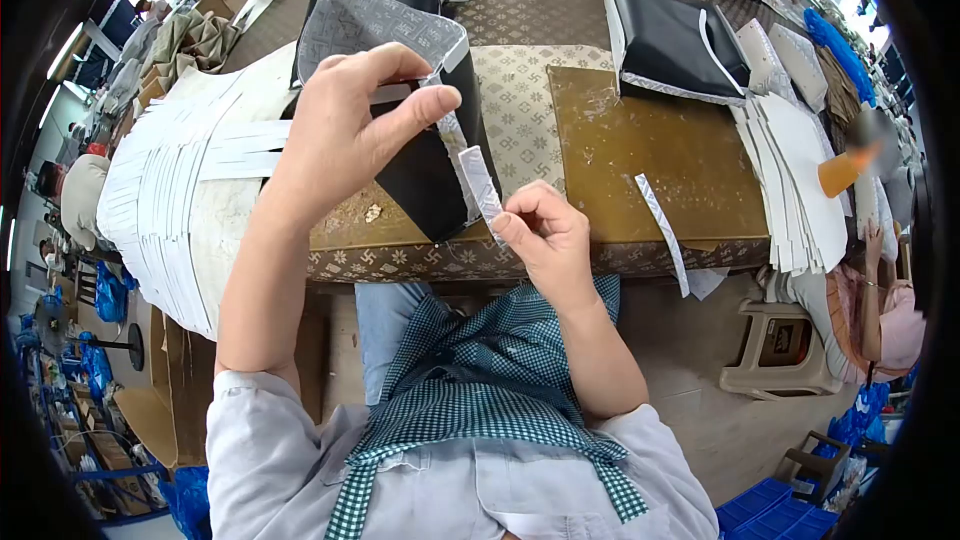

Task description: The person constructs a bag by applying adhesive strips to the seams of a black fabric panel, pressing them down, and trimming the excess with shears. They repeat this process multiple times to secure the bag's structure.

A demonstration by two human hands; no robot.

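Observation:
My left hand (350, 120) is at the upper corner of a black piece (425, 185) with a grey printed lining (375, 25), its thumb and forefinger closed on the edge. Lower and to the right, my right hand (548, 240) pinches the lower end of a narrow whitish strip (480, 180). The strip lies along the pale edge of the black piece, its upper end just below my left thumb. Another white strip (662, 230) lies on the brown board, its lower end hanging past the front edge.
Stacked white strips (165, 190) cover the table's left side. A black padded piece (675, 40) lies at the back right, beside white sheets (795, 180). An orange cone-shaped object (842, 174) stands there. Below is a beige stool (780, 350). Another person's arm (873, 290) shows at right.

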